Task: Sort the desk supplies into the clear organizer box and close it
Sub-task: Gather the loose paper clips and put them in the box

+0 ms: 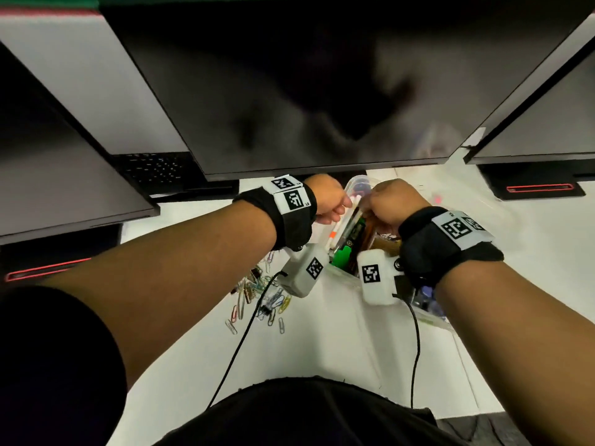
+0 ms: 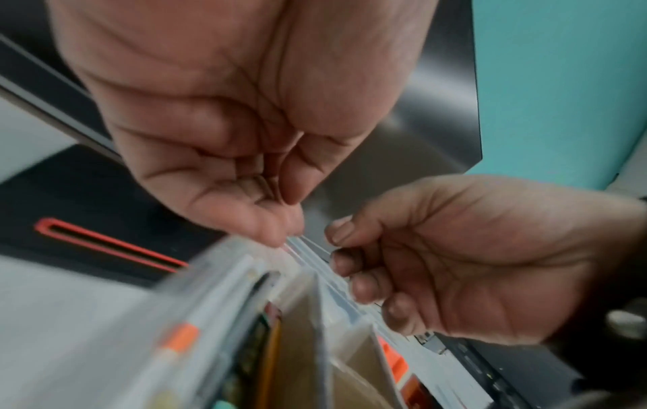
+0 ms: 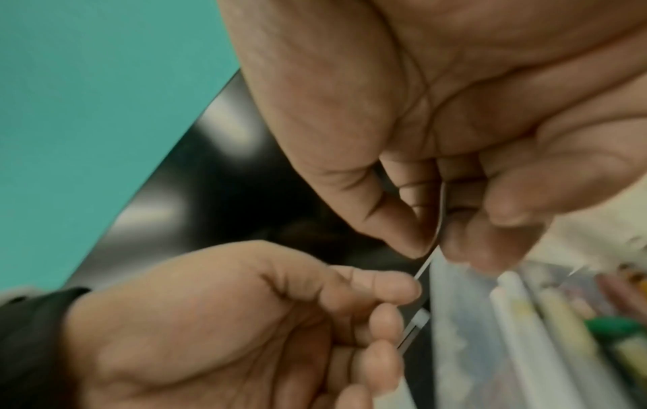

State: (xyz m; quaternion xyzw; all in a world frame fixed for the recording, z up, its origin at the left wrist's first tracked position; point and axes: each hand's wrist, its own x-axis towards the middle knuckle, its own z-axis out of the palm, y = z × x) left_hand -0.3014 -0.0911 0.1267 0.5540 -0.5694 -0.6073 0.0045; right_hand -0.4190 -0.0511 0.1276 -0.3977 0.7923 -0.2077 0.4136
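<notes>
The clear organizer box (image 1: pixel 435 320) lies on the white desk, with white pens (image 1: pixel 338 230), a green item (image 1: pixel 343 255) and brown pieces inside. At its far end a thin clear lid (image 1: pixel 358 183) stands raised. My left hand (image 1: pixel 333 202) and right hand (image 1: pixel 383 197) meet there. In the left wrist view my left hand (image 2: pixel 290 224) pinches the lid's edge (image 2: pixel 310 247), and my right hand (image 2: pixel 341 256) curls its fingers over it. In the right wrist view my right hand (image 3: pixel 437 245) pinches the same edge (image 3: pixel 425 265), with my left hand (image 3: pixel 406 301) just below, beside the pens (image 3: pixel 518 318).
A heap of coloured paper clips (image 1: pixel 257 294) lies on the desk left of the box. A large dark monitor (image 1: pixel 306 91) hangs close over the hands, with other monitors and their black stands (image 1: pixel 541 185) on both sides. Wrist camera cables trail toward me.
</notes>
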